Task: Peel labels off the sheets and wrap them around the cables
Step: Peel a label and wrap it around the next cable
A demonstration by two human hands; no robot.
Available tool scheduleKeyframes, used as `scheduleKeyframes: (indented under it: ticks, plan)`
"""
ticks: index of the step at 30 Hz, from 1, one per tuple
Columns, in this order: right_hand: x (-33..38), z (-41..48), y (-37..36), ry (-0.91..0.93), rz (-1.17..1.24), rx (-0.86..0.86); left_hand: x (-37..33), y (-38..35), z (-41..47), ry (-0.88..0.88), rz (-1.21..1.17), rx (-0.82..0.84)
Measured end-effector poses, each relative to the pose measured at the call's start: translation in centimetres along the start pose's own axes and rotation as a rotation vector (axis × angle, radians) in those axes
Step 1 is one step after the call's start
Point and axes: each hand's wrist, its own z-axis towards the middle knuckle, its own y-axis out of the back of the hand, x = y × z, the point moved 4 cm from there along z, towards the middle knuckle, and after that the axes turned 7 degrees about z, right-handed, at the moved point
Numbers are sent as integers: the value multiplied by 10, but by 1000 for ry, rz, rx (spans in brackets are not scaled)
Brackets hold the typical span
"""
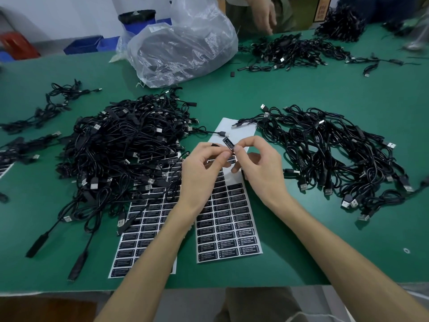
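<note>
Above the middle of the table, my left hand [204,168] and my right hand [257,163] meet fingertip to fingertip. Between them sits a small black label [228,143] with white print, pinched by my right thumb and forefinger. My left hand pinches a black cable part [214,145] at the label's lower end. Two label sheets lie below the hands: one [228,219] with its top rows peeled bare, the other [148,231] to its left, partly under cables. A big heap of black USB cables [125,149] lies left, a second heap [336,156] right.
A clear plastic bag [183,45] with dark contents stands at the back centre. More cable piles [294,52] lie at the far right, where another person's hand [264,15] reaches. Small cable bunches [53,105] lie far left. Blue bins [83,45] stand behind the green table [301,252].
</note>
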Motion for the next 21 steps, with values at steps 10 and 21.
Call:
scheduleKeyframes:
  ticks: [10,21]
  plan:
    - [-8,7,5,-144,264,-17,2,2,37,146,-203,225]
    - [-7,11,1,-257,337,127,24,2,44,175,-527,234]
